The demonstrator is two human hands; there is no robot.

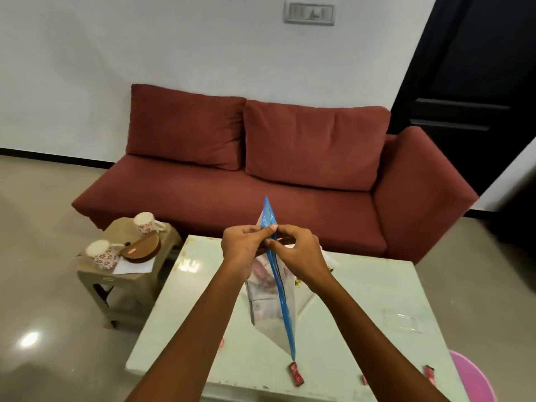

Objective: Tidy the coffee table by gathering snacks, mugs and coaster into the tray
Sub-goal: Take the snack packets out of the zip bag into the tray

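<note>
Nearest: red snack packets lie loose on the near edge of the coffee table, one just under the bag's lower corner, two more toward the right. Pink round thing sits off the table's right corner, can't tell what it is.

Mid: both hands pinch the blue zip strip of a clear zip bag held edge-on above the table. Left hand has thumb and fingers closed on the strip from the left, right hand closed on it from the right, fingertips almost meeting. Something pale and printed is inside the bag; can't make out what.

Clear tray lies flat on the table's right side, looks bare.

Far: two floral mugs and a brown wooden coaster sit on the side stool left of the table, with a white paper under the coaster. Red sofa behind.

Step, as I read it: working the bag's seal, either opening or closing, can't tell which. Nothing in the tray yet. Next move needs the bag settled, then snacks picked off the near edge and carried right into the tray; mugs need a reach over to the stool.
</note>
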